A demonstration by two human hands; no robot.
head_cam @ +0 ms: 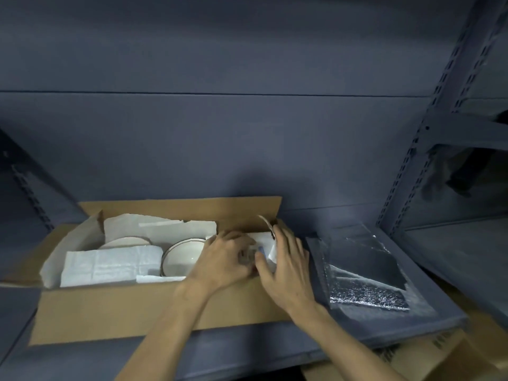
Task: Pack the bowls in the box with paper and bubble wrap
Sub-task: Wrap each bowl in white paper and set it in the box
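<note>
Right hand point(286, 259): nearest us, fingers curled over a paper-wrapped bundle point(265, 243) at the box's right end; we take it to be gripping the wrapping.
Left hand point(225, 259): just beside it, fingers bent onto the same bundle from the left; motion blur hides the exact grip.
Bundle: we judge it a bowl in paper being seated in the last gap; its contents are hidden.
Box point(123, 312): open on the shelf, flaps out.
Bowls: one bare bowl point(182, 255) mid-box, touching the left hand; a second point(125, 242) behind paper point(110, 266) to the left.
Bubble wrap point(365, 273): outside the box, just right of our hands.
Doing it well: we should lower the bundle level, keep paper between rims, and tuck loose ends down, not jam.
</note>
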